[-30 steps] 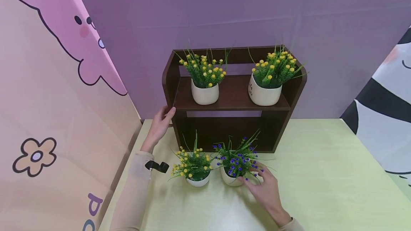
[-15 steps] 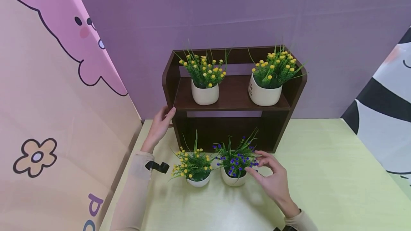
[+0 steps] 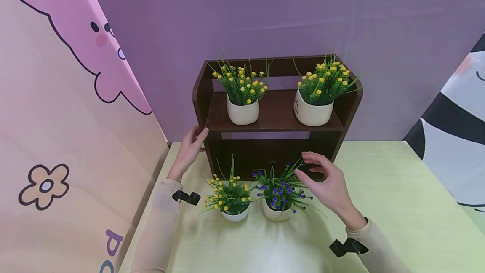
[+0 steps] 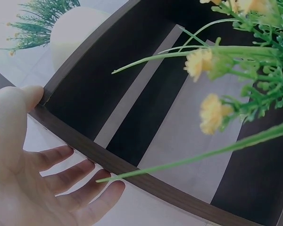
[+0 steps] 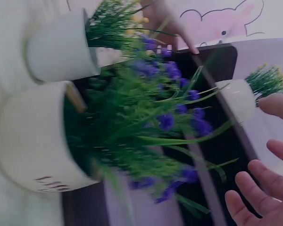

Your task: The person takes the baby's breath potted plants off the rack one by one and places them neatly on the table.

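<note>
Purple cloth (image 3: 265,16) backed the shelf (image 3: 276,115); left hand (image 3: 188,150) touched it, right hand (image 3: 330,183) hovered, both fingers-apart; lower-centre, the violet-flowered pot (image 3: 275,213) seemed light, best held by its sides.

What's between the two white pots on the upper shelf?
Nothing stands between the left pot and the right pot: the head view shows only a bare stretch of brown shelf there.
</note>
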Demonstrator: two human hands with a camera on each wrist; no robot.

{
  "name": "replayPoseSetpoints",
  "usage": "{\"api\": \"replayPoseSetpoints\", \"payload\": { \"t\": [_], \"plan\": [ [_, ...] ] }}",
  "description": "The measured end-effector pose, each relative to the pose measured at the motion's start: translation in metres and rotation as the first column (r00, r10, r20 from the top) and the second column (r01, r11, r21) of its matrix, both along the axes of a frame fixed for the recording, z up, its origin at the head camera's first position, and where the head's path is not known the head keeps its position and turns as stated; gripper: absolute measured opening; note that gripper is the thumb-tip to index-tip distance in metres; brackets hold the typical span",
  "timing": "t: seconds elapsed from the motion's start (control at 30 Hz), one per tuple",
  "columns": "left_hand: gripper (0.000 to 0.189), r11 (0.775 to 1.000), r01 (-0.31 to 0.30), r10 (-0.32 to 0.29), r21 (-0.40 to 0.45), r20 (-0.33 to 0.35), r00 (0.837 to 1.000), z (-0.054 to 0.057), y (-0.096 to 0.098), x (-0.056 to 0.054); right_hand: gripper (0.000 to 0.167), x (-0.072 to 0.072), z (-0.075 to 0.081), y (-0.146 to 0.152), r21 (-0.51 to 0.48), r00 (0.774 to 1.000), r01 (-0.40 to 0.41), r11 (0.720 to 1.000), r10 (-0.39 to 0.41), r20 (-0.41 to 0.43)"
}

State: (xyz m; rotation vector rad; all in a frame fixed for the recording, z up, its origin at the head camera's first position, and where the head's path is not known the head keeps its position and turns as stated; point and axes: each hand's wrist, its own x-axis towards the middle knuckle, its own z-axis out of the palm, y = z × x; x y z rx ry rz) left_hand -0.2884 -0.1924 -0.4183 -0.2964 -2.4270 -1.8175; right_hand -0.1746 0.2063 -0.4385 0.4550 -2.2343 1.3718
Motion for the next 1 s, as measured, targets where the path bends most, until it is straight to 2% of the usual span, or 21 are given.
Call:
{"api": "replayPoseSetpoints", "payload": {
  "t": [0.17,0.37,0.6,0.8,1.0],
  "plan": [
    [0.064,1.0,-0.005,0.005,-0.006,0.003,1.0,-0.001,0.0,0.0,0.05,-0.011,0.019,-0.001,0.029,1.0,-0.022,0.999,0.023,-0.009],
    [0.064,1.0,0.001,-0.001,-0.013,0.001,1.0,-0.001,0.0,-0.001,0.054,-0.021,0.035,-0.007,0.058,0.998,-0.049,0.997,0.051,-0.021],
    [0.063,1.0,0.006,-0.006,-0.004,0.002,1.0,0.001,-0.001,0.0,0.051,-0.033,0.055,-0.016,0.062,0.996,-0.071,0.996,0.073,-0.042],
    [0.063,1.0,-0.001,0.001,0.004,-0.001,1.0,0.0,-0.001,-0.001,0.047,-0.048,0.072,-0.024,0.065,0.997,-0.081,0.995,0.082,-0.011],
    [0.061,1.0,-0.008,0.007,-0.021,-0.012,1.0,-0.003,-0.001,-0.001,0.046,-0.06,0.076,-0.03,0.08,0.996,-0.088,0.993,0.085,0.034]
  ]
}}
